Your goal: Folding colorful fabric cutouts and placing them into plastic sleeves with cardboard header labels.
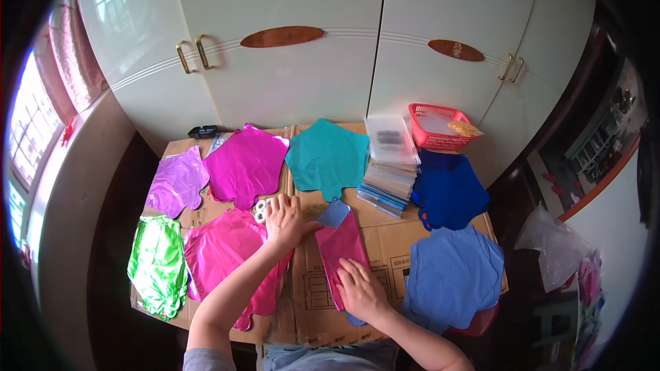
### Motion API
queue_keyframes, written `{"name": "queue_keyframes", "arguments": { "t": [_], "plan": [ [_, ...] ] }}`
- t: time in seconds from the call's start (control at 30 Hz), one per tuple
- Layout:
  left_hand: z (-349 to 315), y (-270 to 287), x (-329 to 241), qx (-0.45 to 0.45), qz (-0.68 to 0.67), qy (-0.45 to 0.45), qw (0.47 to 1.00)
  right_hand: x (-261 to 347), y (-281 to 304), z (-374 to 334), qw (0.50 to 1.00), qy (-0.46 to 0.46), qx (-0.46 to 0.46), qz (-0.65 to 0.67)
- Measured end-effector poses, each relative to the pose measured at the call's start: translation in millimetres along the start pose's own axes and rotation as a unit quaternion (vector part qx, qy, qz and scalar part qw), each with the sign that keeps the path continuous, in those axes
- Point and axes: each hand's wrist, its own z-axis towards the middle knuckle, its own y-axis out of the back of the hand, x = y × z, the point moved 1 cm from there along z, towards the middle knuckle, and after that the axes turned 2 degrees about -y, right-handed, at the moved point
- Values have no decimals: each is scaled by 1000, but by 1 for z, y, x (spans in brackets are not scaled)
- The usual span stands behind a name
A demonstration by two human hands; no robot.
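While resting flat-fingered right hand on near half of pink strip, mid bench, note long axis pointing at front edge; see left hand beside far end, can't tell grip.

Wardrobe doors and a pink curtain suggest a home.
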Motion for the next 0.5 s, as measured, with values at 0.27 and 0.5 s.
{"name": "queue_keyframes", "arguments": {
  "t": [0.27,0.5],
  "plan": [
    [-4,-9,-10,40,-56,11,998,0,-1,-1,1000,1,-3,-3],
    [0,-5,-14,154,-98,45,982,2,1,-1,1000,-4,-1,-2]
  ]
}}
